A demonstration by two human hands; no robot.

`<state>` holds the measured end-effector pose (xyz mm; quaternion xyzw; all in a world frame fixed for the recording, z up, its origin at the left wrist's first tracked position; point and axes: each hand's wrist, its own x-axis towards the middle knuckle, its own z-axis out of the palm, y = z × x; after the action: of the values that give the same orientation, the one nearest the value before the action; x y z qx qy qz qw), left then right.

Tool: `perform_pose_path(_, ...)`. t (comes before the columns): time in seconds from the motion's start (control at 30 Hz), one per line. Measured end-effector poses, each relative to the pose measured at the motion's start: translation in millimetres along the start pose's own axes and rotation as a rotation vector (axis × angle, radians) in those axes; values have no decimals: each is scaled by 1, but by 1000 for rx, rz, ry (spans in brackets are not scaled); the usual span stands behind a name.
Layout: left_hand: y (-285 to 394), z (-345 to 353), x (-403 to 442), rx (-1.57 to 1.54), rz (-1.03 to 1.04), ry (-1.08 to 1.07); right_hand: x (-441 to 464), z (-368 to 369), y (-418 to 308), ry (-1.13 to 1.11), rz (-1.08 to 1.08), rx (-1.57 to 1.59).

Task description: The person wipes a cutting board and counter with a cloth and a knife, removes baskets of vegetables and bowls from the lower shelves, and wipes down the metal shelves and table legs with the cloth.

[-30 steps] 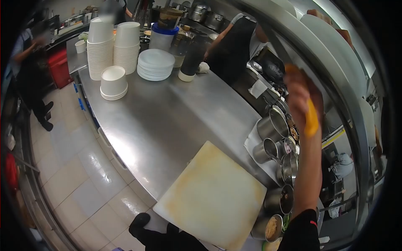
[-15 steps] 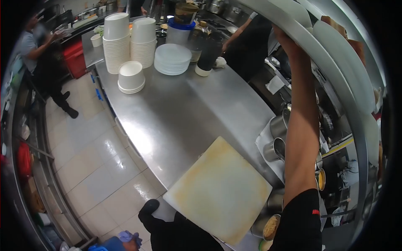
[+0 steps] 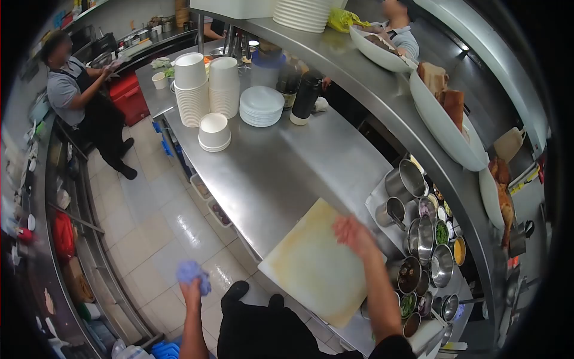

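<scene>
The left hand [image 3: 191,288] has its fingers closed around a crumpled purple cloth [image 3: 192,273], held out above the tiled floor [image 3: 156,230], clear of the worktop [image 3: 266,173]. The right hand [image 3: 353,236] is blurred, its fingers loosely spread and seemingly holding nothing. It is above the far right part of a white, yellow-stained cutting board [image 3: 311,272]; whether it touches the surface cannot be told. The board lies to the right of the left hand.

Just to the right of the right hand, steel pots and bowls crowd together, among them a bowl of chopped greens [image 3: 441,233] and a large steel pot [image 3: 408,178]. Well beyond both hands are tall stacks of white tubs [image 3: 191,102], a pile of pale plates [image 3: 262,106] and a dark bottle [image 3: 306,99]. Above and to the right of the right hand, a metal shelf [image 3: 378,79] carries white dishes [image 3: 442,133] of meat. Far beyond the left hand, another person [image 3: 89,107] stands near a red bin [image 3: 127,99].
</scene>
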<state>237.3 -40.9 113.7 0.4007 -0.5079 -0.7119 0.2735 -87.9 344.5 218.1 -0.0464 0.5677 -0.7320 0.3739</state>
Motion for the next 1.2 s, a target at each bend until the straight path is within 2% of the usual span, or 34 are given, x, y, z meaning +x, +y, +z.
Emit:
perform_pose_path(0.07, 18, 14, 26, 23, -58, -235, -30, 44, 33, 8, 36, -59)
perform_pose_path(0.13, 82, 61, 23, -7, -185, -543, -45, 98, 49, -7, 3, -65)
perform_pose_path(0.17, 100, 78, 17, -55, -184, -718, -44, 129, 53, 0, -2, -54)
perform_pose_path(0.23, 128, 105, 7, -172, -175, -1056, -31, 184, 57, 20, -134, 190)
perform_pose_path(0.27, 134, 109, 8, -155, -185, -1076, -23, 200, 57, 38, -144, 207)
perform_pose_path(0.33, 146, 110, 17, 108, 174, -907, -5, 225, 49, 24, -145, 721)
perform_pose_path(0.37, 140, 100, 36, 114, 169, -925, 4, 225, 52, 37, -156, 730)
perform_pose_path(0.43, 119, 71, 92, 351, 333, -623, 28, 206, 61, 142, -203, 815)
perform_pose_path(0.47, 127, 58, 105, 351, 338, -635, 36, 202, 56, 146, -214, 818)
perform_pose_path(0.53, 143, 36, 121, 414, 41, -537, 51, 190, 44, 213, -212, 791)
perform_pose_path(0.57, 144, 30, 128, 425, 41, -546, 65, 179, 39, 219, -217, 802)
perform_pose_path(0.63, 142, 21, 141, 473, 16, -542, 95, 158, 26, 437, -379, 614)
perform_pose_path(0.67, 135, 20, 147, 481, 48, -548, 104, 150, 20, 448, -378, 625)
perform_pose_path(0.73, 120, 20, 155, 519, 48, -572, 125, 142, 3, 590, -435, -66)
perform_pose_path(0.77, 114, 24, 162, 544, 54, -585, 143, 135, 7, 591, -437, -56)
perform_pose_path(0.83, 110, 36, 168, 599, 70, -581, 190, 121, 33, 764, -405, -1184)
perform_pose_path(0.87, 113, 43, 173, 648, 78, -579, 210, 124, 48, 726, -277, -1240)
perform_pose_path(0.9, 121, 53, 180, 667, 76, -568, 230, 128, 52, 713, -273, -1223)
perform_pose_path(0.97, 142, 81, 199, 882, 142, -593, 271, 134, 49, 949, -379, -1474)
perform_pose_path(1.1, 168, 157, 259, 975, 425, -483, 385, 89, 15, 791, -644, -1307)
perform_pose_path(1.17, 177, 213, 289, 965, 631, -335, 422, 80, -30, 470, -674, -1181)
perform_pose_path(1.2, 181, 240, 301, 979, 718, -250, 436, 80, -38, 426, -664, -1183)
